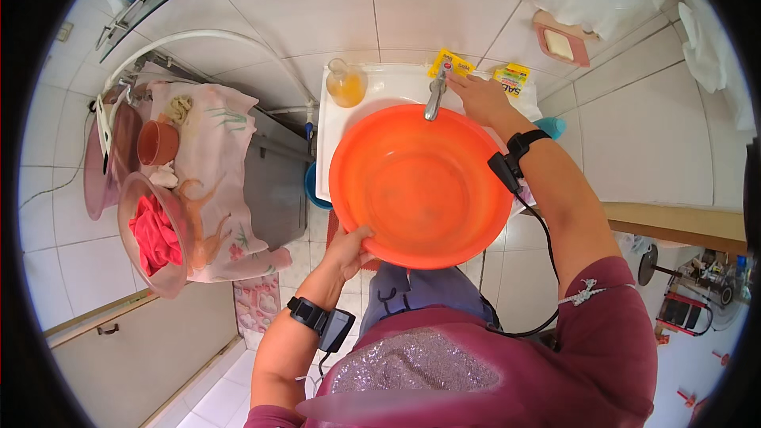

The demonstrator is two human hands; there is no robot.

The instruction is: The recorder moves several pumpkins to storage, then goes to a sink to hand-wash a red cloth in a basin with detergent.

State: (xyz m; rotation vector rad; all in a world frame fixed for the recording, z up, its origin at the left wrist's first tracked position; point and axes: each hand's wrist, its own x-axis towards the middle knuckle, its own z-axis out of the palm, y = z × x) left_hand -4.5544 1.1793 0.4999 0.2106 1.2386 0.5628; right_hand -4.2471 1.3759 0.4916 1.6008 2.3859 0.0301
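Observation:
An orange plastic basin (419, 190) rests over the white sink (380, 80) below a chrome faucet (437, 95); nothing is seen inside it. My left hand (349, 249) grips the basin's near left rim, its thumb on top and its fingers mostly hidden beneath. My right hand (478, 98) reaches past the far right rim, fingertips at the top of the faucet beside its handle; whether they press on it cannot be told. No stream of water shows at the spout.
On the sink's back ledge stand a glass bottle of yellow liquid (346, 84) and yellow packets (511, 79). A soap dish (562, 46) hangs on the wall. At left, a cloth-covered surface (220, 190) holds a brown pot (158, 142) and a translucent basin (181, 232) with red cloth (153, 235).

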